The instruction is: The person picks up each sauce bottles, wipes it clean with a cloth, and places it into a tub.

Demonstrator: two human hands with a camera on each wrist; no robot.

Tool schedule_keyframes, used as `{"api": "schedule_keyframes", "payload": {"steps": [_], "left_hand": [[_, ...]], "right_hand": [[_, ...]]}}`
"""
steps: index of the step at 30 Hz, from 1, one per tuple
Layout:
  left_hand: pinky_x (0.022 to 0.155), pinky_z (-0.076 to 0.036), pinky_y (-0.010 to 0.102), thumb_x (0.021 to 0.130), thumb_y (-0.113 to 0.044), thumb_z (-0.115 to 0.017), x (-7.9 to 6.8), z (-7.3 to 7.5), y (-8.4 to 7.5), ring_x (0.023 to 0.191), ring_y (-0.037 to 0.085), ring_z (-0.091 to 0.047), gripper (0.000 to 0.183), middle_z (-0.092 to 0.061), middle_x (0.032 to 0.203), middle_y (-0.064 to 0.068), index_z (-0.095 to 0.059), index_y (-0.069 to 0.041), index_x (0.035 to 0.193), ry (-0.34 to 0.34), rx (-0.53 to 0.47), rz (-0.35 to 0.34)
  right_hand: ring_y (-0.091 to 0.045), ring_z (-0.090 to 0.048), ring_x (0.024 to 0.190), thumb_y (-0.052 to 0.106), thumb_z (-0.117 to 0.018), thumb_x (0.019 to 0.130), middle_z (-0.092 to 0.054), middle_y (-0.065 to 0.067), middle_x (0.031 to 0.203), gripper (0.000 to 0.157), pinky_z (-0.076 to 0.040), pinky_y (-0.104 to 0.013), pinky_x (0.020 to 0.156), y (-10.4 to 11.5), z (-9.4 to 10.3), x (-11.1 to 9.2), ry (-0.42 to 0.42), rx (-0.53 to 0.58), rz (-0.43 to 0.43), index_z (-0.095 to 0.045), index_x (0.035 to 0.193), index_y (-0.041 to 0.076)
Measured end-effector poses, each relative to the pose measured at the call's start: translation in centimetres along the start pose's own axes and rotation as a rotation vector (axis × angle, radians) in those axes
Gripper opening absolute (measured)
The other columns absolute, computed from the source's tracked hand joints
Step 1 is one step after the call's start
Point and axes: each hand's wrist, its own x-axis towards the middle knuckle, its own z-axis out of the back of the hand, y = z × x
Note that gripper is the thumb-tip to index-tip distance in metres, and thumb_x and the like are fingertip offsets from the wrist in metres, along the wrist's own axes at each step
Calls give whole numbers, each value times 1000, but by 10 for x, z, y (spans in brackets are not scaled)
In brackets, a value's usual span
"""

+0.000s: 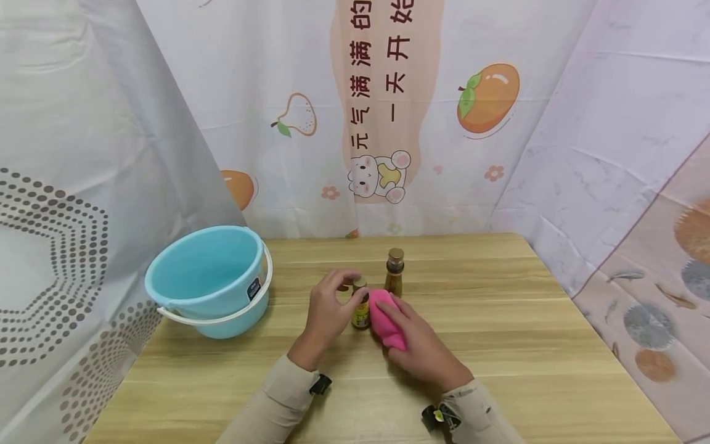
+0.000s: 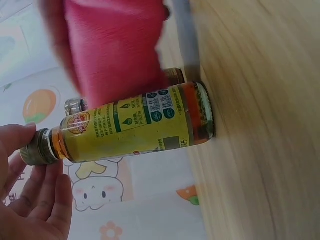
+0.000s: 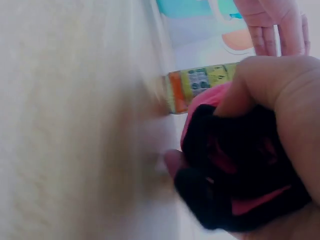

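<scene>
A small glass bottle (image 1: pixel 361 313) with a yellow label and a dark cap stands upright on the wooden table. My left hand (image 1: pixel 328 306) holds it by the cap (image 2: pixel 36 147), thumb on one side and fingers on the other. On the bottle's right, my right hand (image 1: pixel 417 340) grips a bunched pink cloth (image 1: pixel 385 320). The cloth's black parts (image 3: pixel 225 145) show in the right wrist view. In the left wrist view the cloth lies against or very near the labelled side; contact is hard to tell. Behind it stands a second bottle (image 1: pixel 394 277) with a brown cap, partly hidden.
At the table's left side stands a light blue bucket (image 1: pixel 222 319) with a white handle. A printed curtain (image 1: pixel 310 185) hangs along the table's back edge, with more sheeting at both sides. Bare wood table (image 1: pixel 527 351) extends right of the hands.
</scene>
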Motion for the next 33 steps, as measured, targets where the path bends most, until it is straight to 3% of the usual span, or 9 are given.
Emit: {"api": "schedule_keyframes", "payload": {"steps": [7, 12, 16, 18, 25, 33], "left_hand": [[78, -64, 33, 90, -13, -83, -1, -3, 0, 91, 14, -70, 24, -73, 105, 1, -72, -10, 111, -8, -15, -19], [80, -63, 31, 91, -16, -82, -1, -4, -1, 91, 14, -70, 25, -73, 106, 1, -72, -7, 111, 0, -28, -29], [82, -63, 31, 91, -17, -81, -2, -4, -2, 93, 13, -70, 25, -73, 107, 0, -72, -7, 112, 23, -33, -10], [83, -63, 30, 92, -18, -81, -2, -4, -3, 94, 12, -70, 25, -73, 108, 0, -72, -7, 113, 35, -35, 5], [84, -62, 27, 93, -22, -80, -2, -3, -4, 95, 9, -70, 25, -72, 108, -3, -72, -10, 113, 52, -40, 37], [82, -63, 31, 91, -18, -82, -1, -2, -4, 95, 10, -70, 27, -73, 108, -2, -72, -9, 114, 54, -24, 24]], "right_hand": [[-34, -58, 133, 3, -78, 86, -41, -8, 163, 76, -60, -43, 97, -1, 7, 2, -138, -10, 159, -51, 154, 27], [-26, -63, 123, 5, -79, 83, -52, -7, 153, 67, -63, -36, 86, -3, 6, 5, -256, 29, 236, -62, 145, 23], [-20, -63, 117, 29, -91, 79, -56, -2, 146, 70, -62, -37, 85, -1, 5, 5, -281, 13, 203, -64, 143, 26], [-22, -64, 119, 32, -94, 77, -58, -2, 145, 71, -62, -39, 89, 0, 4, 5, -284, -5, 177, -65, 142, 27], [-30, -67, 121, 8, -86, 79, -62, -12, 143, 63, -63, -36, 88, -4, 2, 5, -251, -1, 118, -69, 137, 24], [-30, -64, 127, 2, -78, 79, -61, -12, 145, 65, -61, -36, 93, -10, 1, 4, -133, 10, 39, -68, 138, 27]]}}
